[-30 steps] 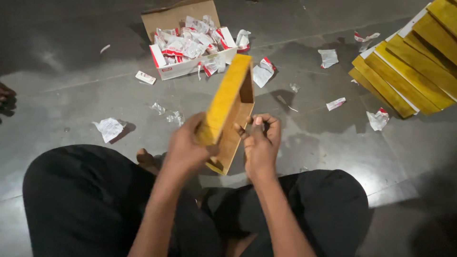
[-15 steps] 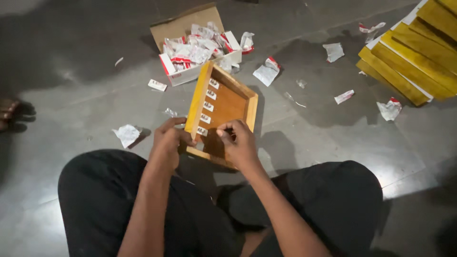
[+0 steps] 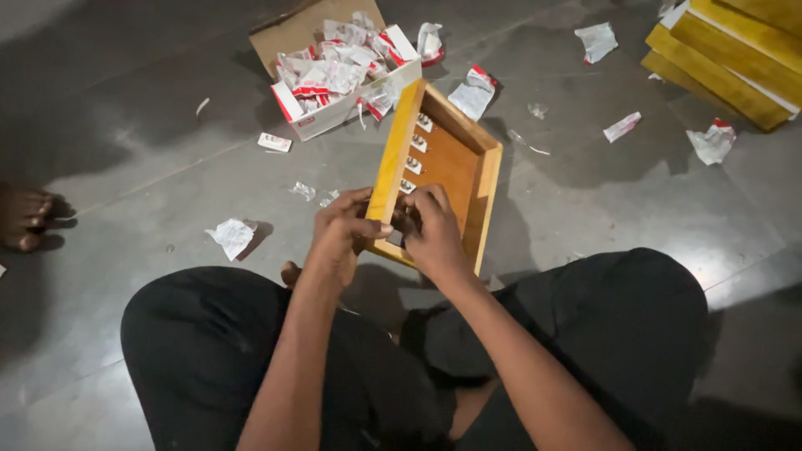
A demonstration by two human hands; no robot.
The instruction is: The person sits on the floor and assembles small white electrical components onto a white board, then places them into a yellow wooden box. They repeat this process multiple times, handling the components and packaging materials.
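A stiff, light-looking wooden tray [image 3: 455, 163] is being steadied at its near rim by the left hand [image 3: 342, 230], fingers curled on it, while a small part is being pinched inside by the right hand [image 3: 434, 230].

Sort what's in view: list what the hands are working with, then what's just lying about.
In hand:
left hand
right hand
wooden tray
small metal pieces along its wall

Lying about:
cardboard box of wrappers
crumpled papers
stack of yellow trays
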